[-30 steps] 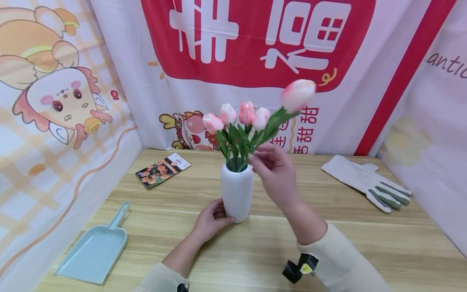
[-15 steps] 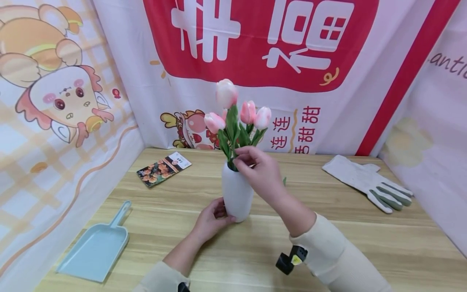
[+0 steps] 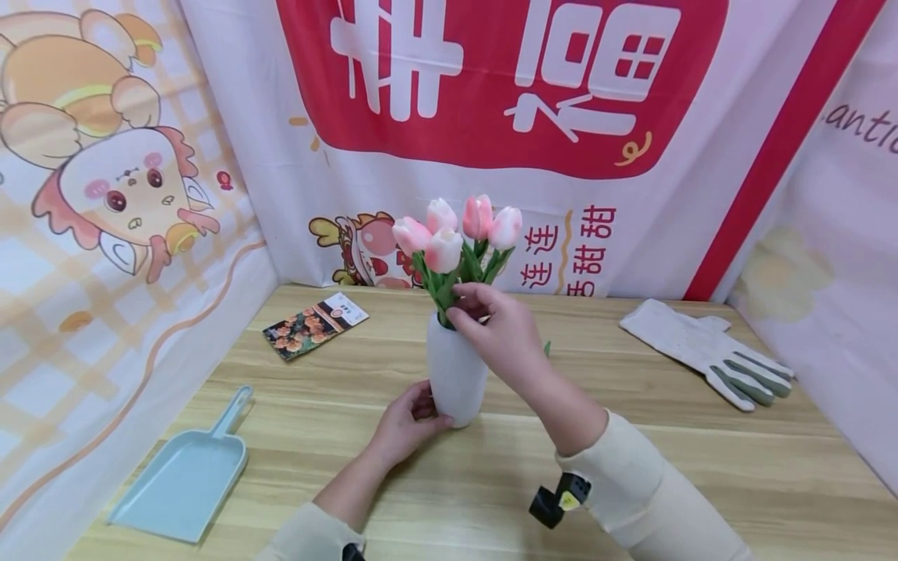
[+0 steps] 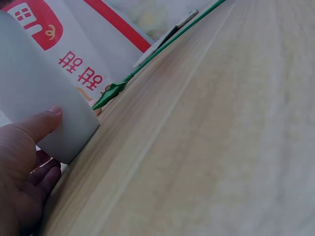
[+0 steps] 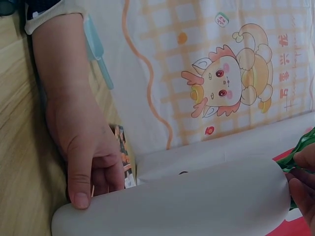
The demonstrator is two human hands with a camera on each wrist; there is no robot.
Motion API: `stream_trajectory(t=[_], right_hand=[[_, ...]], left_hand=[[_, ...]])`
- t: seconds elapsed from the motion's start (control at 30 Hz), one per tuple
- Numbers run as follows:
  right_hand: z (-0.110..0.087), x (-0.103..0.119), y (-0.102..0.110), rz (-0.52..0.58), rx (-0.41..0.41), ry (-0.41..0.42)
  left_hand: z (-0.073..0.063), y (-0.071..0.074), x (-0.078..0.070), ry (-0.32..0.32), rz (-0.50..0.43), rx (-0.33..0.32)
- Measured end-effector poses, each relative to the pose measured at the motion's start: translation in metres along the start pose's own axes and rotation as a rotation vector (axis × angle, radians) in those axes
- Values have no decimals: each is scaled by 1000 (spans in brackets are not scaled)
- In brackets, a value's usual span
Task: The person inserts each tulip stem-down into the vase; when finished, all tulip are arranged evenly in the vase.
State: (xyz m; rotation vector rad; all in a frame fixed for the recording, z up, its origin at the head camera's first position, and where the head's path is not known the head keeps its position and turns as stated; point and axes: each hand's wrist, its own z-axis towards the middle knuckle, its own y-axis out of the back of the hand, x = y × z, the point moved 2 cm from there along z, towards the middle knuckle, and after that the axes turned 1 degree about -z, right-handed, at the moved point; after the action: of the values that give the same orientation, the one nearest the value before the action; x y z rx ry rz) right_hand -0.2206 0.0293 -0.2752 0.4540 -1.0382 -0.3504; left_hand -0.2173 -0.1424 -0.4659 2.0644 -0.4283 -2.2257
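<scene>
A white vase (image 3: 454, 374) stands on the wooden table with several pink-and-white tulips (image 3: 479, 217) in it. My left hand (image 3: 401, 427) holds the vase low down, its thumb (image 4: 45, 123) on the near side. Just above the rim, my right hand (image 3: 501, 331) pinches the green stem of the front tulip (image 3: 444, 251), whose head sits lower than the others. The vase wall hides the lower stems. Beyond the vase, another green stem (image 4: 162, 47) with a leaf lies on the table; in the head view my right arm mostly covers it.
A blue dustpan (image 3: 185, 475) lies at the left. Behind it is a flower-picture packet (image 3: 312, 326). White-and-green gloves (image 3: 705, 351) rest at the right rear. Printed cloth (image 3: 393, 183) hangs behind the table and along both sides.
My right hand has brought the tulip from right of the bunch to its front, then the flower has sunk into the vase. My left hand has stayed on the vase.
</scene>
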Motion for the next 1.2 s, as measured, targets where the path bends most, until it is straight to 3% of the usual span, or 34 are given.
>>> stream_trajectory(t=[0.3,0.6,0.87,1.2], right_hand=[[-6,-1,3,121,-35,-16],[-16,-22,21,212,-98,-45],[-28,-56,37,201,-136,-150],[-55,-118,33,152,-137,-350]], left_hand=[[1,-1,3,8,3,-5],[0,0,1,-1,11,2],[1,-1,3,9,6,-14],[0,-1,1,2,-2,-20]])
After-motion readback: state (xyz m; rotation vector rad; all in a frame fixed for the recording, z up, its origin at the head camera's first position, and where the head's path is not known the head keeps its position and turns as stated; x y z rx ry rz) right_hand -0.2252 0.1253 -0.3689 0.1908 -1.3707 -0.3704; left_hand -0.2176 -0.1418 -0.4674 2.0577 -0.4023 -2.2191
